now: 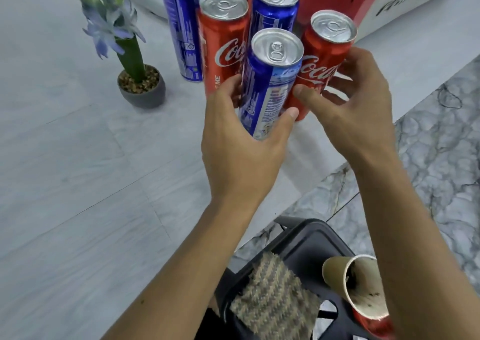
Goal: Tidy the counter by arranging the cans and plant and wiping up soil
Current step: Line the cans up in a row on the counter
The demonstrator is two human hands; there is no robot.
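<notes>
Nearest, a knitted cloth (272,295) lies on a black seat (306,243) beside a tilted paper cup (363,287). Over the counter (78,158), the left hand (241,142) grips a blue can (270,85). The right hand (358,106) curls round the red can (324,61) touching it. Four more cans (223,41) stand behind, and the potted plant (140,80) stands apart on their left.

cans (270,85) red, blue | pot (142,90) grey | cloth (272,298) houndstooth
</notes>
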